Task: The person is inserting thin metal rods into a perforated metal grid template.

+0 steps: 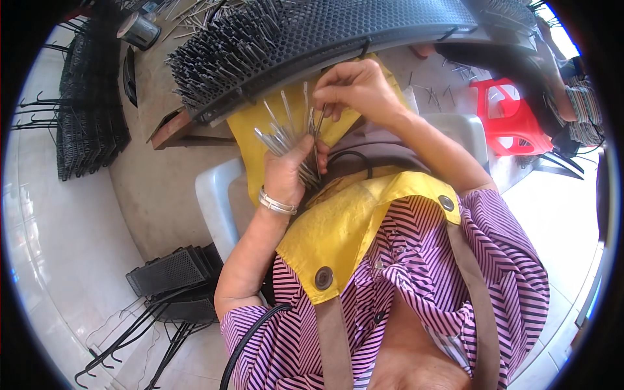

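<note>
Our left hand (286, 170) grips a bundle of metal pins (281, 133); our right hand (354, 88) pinches one pin, likely feeding the perforated black panel (338, 29) next.

The lower ends of the metal pins (281, 138) are hidden inside the closed left hand (287, 174), so their number cannot be counted. The tips of the right hand (354, 88) fingers are pressed together, and what is pinched between them is too thin to be made out. The black perforated rack (338, 32) is cut off by the upper edge. The red stool (510, 117) is partly covered by the rack's rim. The far tabletop items are blurred.
</note>
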Action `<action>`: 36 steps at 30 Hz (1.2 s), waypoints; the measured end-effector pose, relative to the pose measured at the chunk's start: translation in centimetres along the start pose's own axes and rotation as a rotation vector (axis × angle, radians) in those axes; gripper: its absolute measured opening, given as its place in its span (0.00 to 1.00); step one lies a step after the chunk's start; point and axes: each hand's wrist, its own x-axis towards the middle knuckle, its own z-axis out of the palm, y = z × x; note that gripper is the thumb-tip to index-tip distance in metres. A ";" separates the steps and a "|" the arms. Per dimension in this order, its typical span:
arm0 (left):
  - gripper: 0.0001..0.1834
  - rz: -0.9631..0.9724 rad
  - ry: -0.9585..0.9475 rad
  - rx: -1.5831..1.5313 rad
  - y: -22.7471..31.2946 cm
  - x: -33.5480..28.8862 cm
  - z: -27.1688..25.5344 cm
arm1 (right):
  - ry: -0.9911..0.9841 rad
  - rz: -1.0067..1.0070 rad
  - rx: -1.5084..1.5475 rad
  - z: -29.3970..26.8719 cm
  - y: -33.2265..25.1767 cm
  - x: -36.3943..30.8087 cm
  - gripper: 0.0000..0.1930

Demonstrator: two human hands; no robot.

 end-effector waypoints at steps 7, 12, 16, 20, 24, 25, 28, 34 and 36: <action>0.11 0.020 -0.086 0.077 0.1 -0.2 0.1 | -0.022 -0.033 -0.026 0.0 -0.5 0.4 0.06; 0.13 0.031 -0.127 0.087 -0.2 0.1 -0.4 | -0.021 -0.054 -0.077 -0.1 -0.9 0.5 0.05; 0.10 0.031 -0.096 0.042 -0.2 0.0 -0.2 | 0.180 -0.181 0.030 -1.9 -1.6 1.8 0.05; 0.11 0.005 -0.093 -0.006 -0.3 0.0 -0.3 | 0.279 -0.312 0.063 -2.0 -2.7 3.6 0.05; 0.11 0.002 -0.101 -0.022 -0.3 0.0 -0.3 | 0.329 -0.440 0.052 -0.8 -3.1 5.5 0.06; 0.11 0.003 -0.100 -0.022 -0.3 0.0 -0.3 | 0.325 -0.422 0.079 -0.6 -3.1 6.1 0.04; 0.11 0.008 -0.113 -0.042 -0.3 0.0 -0.3 | 0.295 -0.486 0.086 -0.1 -2.6 7.7 0.03; 0.11 0.002 -0.097 -0.044 -0.2 0.0 -0.3 | 0.224 -0.614 -0.112 0.6 -2.5 8.3 0.03; 0.11 0.005 -0.096 -0.043 -0.2 0.1 -0.3 | 0.188 -0.637 -0.166 0.7 -2.7 8.4 0.03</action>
